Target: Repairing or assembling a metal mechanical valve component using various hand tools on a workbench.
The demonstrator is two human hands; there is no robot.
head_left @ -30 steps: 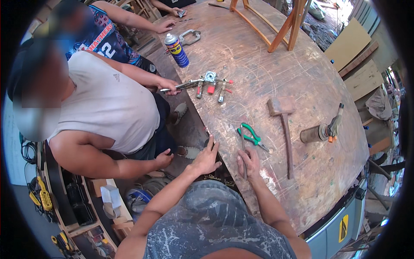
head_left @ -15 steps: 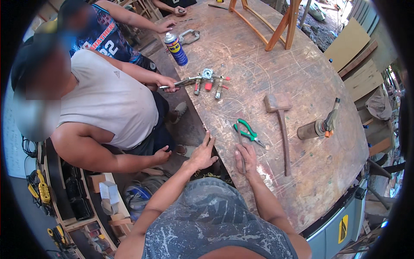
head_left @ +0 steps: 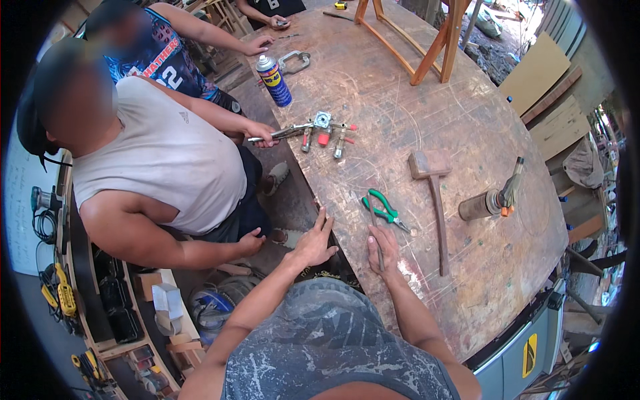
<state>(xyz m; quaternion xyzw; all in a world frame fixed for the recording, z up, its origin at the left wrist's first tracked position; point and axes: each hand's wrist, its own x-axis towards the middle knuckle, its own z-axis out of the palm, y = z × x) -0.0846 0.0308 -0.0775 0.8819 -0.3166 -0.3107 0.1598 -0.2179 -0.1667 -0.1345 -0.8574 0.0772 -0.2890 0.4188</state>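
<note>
My left hand (head_left: 313, 244) rests at the table's near-left edge, fingers stretched out and holding nothing. On the tabletop, my right hand (head_left: 383, 249) is closed round a thin dark metal rod (head_left: 373, 212), whose far end points away from me. Just beyond that hand lie pliers with green handles (head_left: 381, 202), their jaws toward the right. A wooden mallet (head_left: 438, 207) lies farther right. Ahead sits a metal valve assembly with red caps (head_left: 323, 121); a co-worker's hand (head_left: 262, 133) grips a long-handled metal tool (head_left: 290, 131) that reaches to it.
A blue spray can (head_left: 274, 81) and a metal clamp (head_left: 295, 61) stand at the far left of the table (head_left: 373, 127). A torch with a canister (head_left: 481, 204) lies at right. A wooden frame (head_left: 433, 50) stands at the back. Co-workers line the left side.
The co-worker in the white sleeveless shirt has shifted the head slightly. The whole view has moved a little. My hands and the rod keep their places on the table.
</note>
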